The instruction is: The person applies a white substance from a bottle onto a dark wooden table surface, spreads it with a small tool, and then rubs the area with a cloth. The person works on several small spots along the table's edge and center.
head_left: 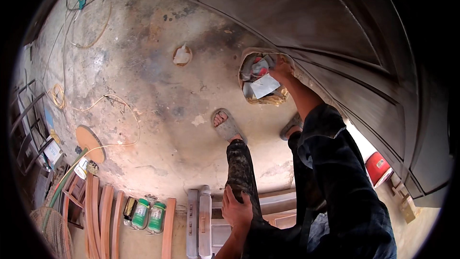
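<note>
My right hand (281,70) reaches down into an open container (243,62) on the floor at the upper right. Its fingertips are lost among the contents, so I cannot see whether they grip anything. Inside lie a white flat sheet (265,86), crumpled grey pieces and a red round item (260,68). Below and to the left, my left hand (237,209) rests on my dark trouser leg near the knee, its fingers apart and nothing in it.
A large dark panelled wooden piece (335,19) looms beside the container. On the floor are a small round dish (182,55), a coiled hose (58,96), a round board (90,144), two green containers (156,217), curved wooden parts (106,213) and a red object (378,167).
</note>
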`<act>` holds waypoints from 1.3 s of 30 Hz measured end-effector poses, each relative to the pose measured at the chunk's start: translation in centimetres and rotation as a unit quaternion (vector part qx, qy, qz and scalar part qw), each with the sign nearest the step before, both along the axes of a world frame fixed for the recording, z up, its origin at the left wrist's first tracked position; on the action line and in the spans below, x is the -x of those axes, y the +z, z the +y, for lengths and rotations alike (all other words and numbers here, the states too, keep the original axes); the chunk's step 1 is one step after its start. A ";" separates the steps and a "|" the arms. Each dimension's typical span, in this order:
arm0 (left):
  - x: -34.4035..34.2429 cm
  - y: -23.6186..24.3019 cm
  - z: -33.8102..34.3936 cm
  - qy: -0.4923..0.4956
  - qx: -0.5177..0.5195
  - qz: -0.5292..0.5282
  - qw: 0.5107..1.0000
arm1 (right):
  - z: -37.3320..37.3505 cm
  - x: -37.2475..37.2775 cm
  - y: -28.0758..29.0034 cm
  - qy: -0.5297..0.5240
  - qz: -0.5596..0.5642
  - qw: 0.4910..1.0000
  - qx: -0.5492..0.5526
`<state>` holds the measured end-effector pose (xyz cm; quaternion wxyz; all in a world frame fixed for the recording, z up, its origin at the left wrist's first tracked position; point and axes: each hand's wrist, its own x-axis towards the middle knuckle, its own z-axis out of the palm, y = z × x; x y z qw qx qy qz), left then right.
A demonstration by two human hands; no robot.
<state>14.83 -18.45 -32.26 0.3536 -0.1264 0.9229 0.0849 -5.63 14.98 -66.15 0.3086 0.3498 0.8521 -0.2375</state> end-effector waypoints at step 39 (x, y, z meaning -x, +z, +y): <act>-0.9 -0.6 -0.2 -0.014 0.006 -0.005 1.000 | -0.2 -5.5 5.0 -0.137 0.327 0.935 0.026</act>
